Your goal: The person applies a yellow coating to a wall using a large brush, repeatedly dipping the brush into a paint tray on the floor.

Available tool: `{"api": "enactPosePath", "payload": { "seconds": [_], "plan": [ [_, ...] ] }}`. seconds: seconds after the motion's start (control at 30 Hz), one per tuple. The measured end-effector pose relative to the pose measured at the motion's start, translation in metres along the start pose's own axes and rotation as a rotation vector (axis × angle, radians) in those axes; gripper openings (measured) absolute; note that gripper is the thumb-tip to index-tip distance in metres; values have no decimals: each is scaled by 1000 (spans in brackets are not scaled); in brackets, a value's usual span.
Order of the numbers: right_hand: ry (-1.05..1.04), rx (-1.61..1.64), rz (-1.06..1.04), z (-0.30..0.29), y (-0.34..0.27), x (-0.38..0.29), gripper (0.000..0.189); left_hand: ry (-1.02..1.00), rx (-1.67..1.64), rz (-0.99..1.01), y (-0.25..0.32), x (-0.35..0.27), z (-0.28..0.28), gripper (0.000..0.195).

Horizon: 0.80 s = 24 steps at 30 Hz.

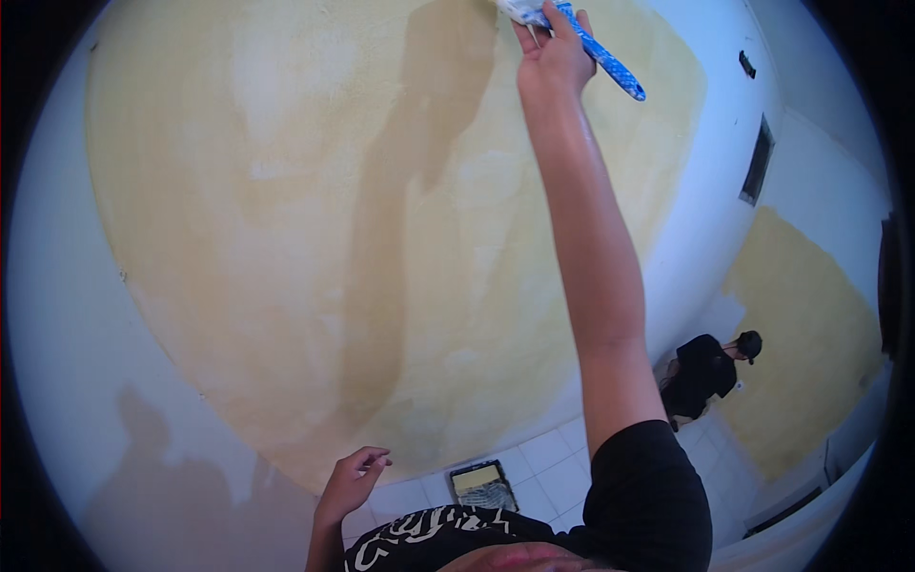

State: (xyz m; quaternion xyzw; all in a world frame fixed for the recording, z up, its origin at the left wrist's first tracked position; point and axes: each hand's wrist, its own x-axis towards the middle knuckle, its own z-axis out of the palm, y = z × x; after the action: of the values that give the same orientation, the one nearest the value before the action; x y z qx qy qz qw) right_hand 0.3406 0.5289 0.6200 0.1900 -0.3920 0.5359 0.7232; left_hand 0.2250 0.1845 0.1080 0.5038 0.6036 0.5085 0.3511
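Note:
Stretched far up at the top of the view, my right hand grips a paintbrush by its blue, white-speckled handle. The pale, paint-covered head of the brush is close to the wall; whether the bristles touch it is cut off by the frame. Uneven pale yellow paint covers much of this wall, with lighter patches showing through. Low down near the wall's base, my left hand hangs with loosely bent fingers and holds nothing.
A black paint tray with yellow paint stands on the white tiled floor below. To the right, a person in black is by another partly yellow wall. A dark rectangular opening sits in the white wall.

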Motion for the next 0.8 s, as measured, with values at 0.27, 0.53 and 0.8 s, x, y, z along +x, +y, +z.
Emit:
{"api": "enactPosePath", "payload": {
  "seconds": [0.27,0.53,0.8],
  "plan": [
    [119,-30,-218,42,30,-32,35,11,67,-68,16,-18,-3,27],
    [273,-286,-347,45,39,-32,24,45,65,-129,9,-26,-10,27],
    [331,-178,-393,32,45,-41,31,19,93,-141,11,-25,-14,27]
  ]
}}
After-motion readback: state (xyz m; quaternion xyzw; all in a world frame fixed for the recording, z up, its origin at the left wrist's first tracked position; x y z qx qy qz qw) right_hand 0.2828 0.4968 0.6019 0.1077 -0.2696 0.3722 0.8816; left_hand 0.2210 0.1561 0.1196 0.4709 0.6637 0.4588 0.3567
